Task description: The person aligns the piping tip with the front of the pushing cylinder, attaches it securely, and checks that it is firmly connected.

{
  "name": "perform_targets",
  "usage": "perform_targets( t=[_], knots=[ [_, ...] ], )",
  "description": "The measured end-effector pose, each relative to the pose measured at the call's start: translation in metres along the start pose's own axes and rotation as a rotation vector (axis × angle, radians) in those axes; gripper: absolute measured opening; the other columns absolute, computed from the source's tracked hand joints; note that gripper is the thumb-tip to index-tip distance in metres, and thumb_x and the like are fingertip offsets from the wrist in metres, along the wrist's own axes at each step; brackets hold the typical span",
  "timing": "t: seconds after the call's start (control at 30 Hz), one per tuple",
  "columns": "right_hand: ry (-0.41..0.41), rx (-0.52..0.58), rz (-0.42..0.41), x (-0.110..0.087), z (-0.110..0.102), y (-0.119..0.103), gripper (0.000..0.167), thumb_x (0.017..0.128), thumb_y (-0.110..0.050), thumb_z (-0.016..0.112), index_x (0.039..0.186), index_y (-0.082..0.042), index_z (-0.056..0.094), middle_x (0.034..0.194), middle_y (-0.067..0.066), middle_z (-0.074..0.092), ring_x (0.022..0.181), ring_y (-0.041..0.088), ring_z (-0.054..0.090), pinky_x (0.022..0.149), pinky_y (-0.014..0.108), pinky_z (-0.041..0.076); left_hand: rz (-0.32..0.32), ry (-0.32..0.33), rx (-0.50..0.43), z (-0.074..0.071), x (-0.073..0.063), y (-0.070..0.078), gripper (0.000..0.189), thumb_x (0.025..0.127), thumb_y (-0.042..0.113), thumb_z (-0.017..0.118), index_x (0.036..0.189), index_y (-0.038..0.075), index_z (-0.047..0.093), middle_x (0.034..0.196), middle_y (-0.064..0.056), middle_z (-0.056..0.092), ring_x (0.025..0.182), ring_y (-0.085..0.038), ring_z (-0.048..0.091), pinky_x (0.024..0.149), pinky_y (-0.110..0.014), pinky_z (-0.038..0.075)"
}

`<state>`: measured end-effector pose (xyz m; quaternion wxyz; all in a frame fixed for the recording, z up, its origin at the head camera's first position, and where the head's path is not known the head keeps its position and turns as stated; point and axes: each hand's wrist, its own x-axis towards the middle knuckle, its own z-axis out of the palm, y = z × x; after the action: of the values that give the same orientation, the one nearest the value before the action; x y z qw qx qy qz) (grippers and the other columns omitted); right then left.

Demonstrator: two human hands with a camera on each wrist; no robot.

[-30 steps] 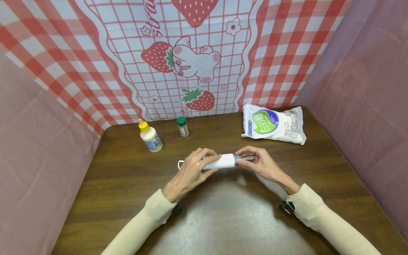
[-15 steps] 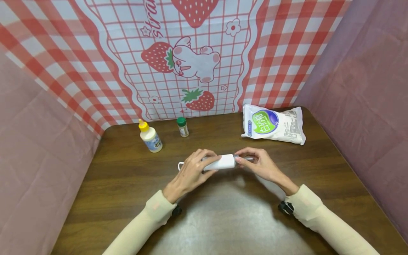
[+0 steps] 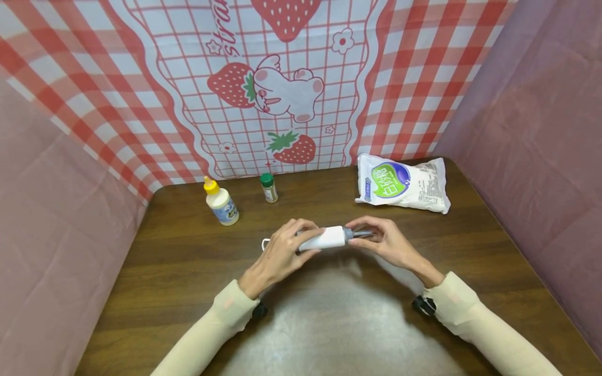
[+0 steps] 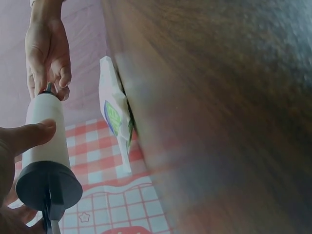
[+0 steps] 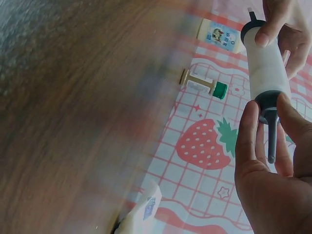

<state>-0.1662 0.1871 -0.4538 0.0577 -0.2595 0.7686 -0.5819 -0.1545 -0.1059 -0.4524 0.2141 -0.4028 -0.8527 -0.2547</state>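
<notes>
A white tube (image 3: 331,237) with dark grey end caps lies level between the two hands. My left hand (image 3: 280,248) grips its body, the thumb along the side nearer me. A thin white loop (image 3: 265,243) sticks out past the left hand. At the tube's right end, my right hand (image 3: 389,245) pinches the grey collar (image 5: 268,101) between thumb and fingers. The tapered grey nozzle (image 5: 272,141) points in toward the right palm. In the left wrist view, the rear cap (image 4: 48,185) shows a grey bar across it.
On the brown table (image 3: 178,292), a yellow-capped squeeze bottle (image 3: 223,207) and a green-lidded spice jar (image 3: 269,189) stand at the back left. A white printed bag (image 3: 404,183) lies at the back right. Checked cloth (image 3: 414,78) hangs behind the table.
The right hand's fingers have shifted and spread slightly around the collar, showing more of the grey collar and nozzle. The left hand and tube have stayed nearly in place.
</notes>
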Motion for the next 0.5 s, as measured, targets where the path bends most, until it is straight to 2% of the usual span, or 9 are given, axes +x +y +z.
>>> perform_targets(
  t=[0.13, 0.23, 0.37, 0.5],
  knots=[
    [0.015, -0.022, 0.021, 0.0001, 0.0008, 0.0012, 0.033, 0.092, -0.007, 0.078, 0.124, -0.003, 0.071, 0.123, 0.018, 0.073, 0.103, 0.009, 0.074, 0.087, 0.028, 0.063, 0.031, 0.024, 0.020, 0.0005, 0.0009, 0.0014, 0.047, 0.085, 0.020, 0.088, 0.129, 0.012, 0.074, 0.122, -0.005, 0.069, 0.108, -0.020, 0.064, 0.094, -0.033, 0.058],
    [0.027, -0.017, 0.048, 0.0007, 0.0015, 0.0015, 0.027, 0.096, -0.008, 0.074, 0.121, 0.000, 0.070, 0.117, 0.021, 0.074, 0.095, 0.012, 0.076, 0.084, 0.033, 0.065, 0.057, 0.041, 0.047, 0.0013, 0.0025, 0.0026, 0.048, 0.085, 0.020, 0.088, 0.129, 0.013, 0.074, 0.122, -0.006, 0.070, 0.109, -0.021, 0.064, 0.095, -0.034, 0.057],
    [0.035, 0.009, 0.074, 0.0014, 0.0028, 0.0010, 0.022, 0.100, -0.009, 0.069, 0.117, 0.004, 0.070, 0.106, 0.023, 0.075, 0.085, 0.020, 0.077, 0.080, 0.041, 0.065, 0.081, 0.059, 0.087, 0.0021, 0.0038, 0.0040, 0.048, 0.084, 0.020, 0.089, 0.129, 0.015, 0.074, 0.122, -0.006, 0.070, 0.109, -0.021, 0.065, 0.096, -0.035, 0.057],
    [0.030, 0.025, 0.092, 0.0016, 0.0045, 0.0001, 0.020, 0.102, -0.011, 0.067, 0.114, 0.005, 0.070, 0.097, 0.022, 0.077, 0.080, 0.028, 0.078, 0.076, 0.038, 0.065, 0.100, 0.076, 0.113, 0.0023, 0.0030, 0.0046, 0.049, 0.081, 0.017, 0.090, 0.128, 0.015, 0.074, 0.121, -0.005, 0.071, 0.108, -0.021, 0.066, 0.095, -0.034, 0.057]
  ],
)
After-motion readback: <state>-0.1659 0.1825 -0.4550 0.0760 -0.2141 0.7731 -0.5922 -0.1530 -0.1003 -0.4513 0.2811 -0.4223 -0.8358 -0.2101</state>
